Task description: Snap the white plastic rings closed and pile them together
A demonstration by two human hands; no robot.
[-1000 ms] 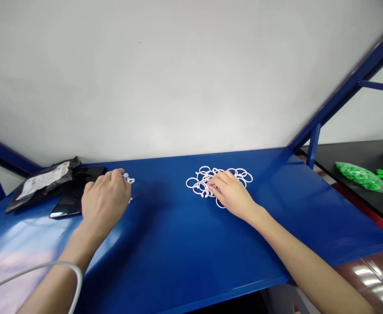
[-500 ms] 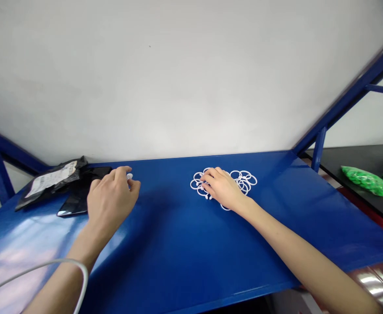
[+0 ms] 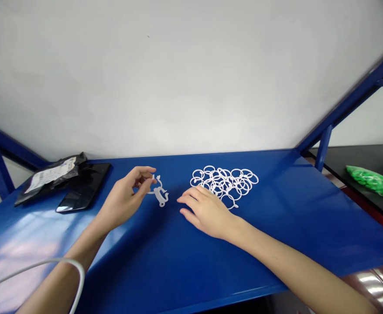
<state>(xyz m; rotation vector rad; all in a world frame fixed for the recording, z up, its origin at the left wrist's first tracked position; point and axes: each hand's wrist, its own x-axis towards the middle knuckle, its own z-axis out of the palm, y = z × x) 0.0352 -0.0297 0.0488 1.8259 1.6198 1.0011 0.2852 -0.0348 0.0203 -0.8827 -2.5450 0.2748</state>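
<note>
My left hand (image 3: 131, 194) is above the blue tabletop, thumb and fingers closed on a white plastic ring (image 3: 159, 179) with a small knob end. Several whitish translucent hook-like pieces (image 3: 160, 195) hang together on this ring; the fingers hide part of it. My right hand (image 3: 206, 209) is palm down in front of a pile of white plastic rings (image 3: 222, 181), with its thumb and index finger apart. Nothing shows between its fingers. The rings overlap one another, and one lies at the near edge of the pile.
A black plastic parcel with a white label (image 3: 52, 174) and a dark phone-like slab (image 3: 80, 194) lie at left on the blue table (image 3: 178, 261). A white cable (image 3: 47, 261) crosses my left forearm. At right, a bag of green pieces (image 3: 373, 182) rests on a black surface.
My left hand has moved right with the ring, and the hanging pieces now show. My right hand has pulled back from the pile towards me and left, uncovering more rings.
</note>
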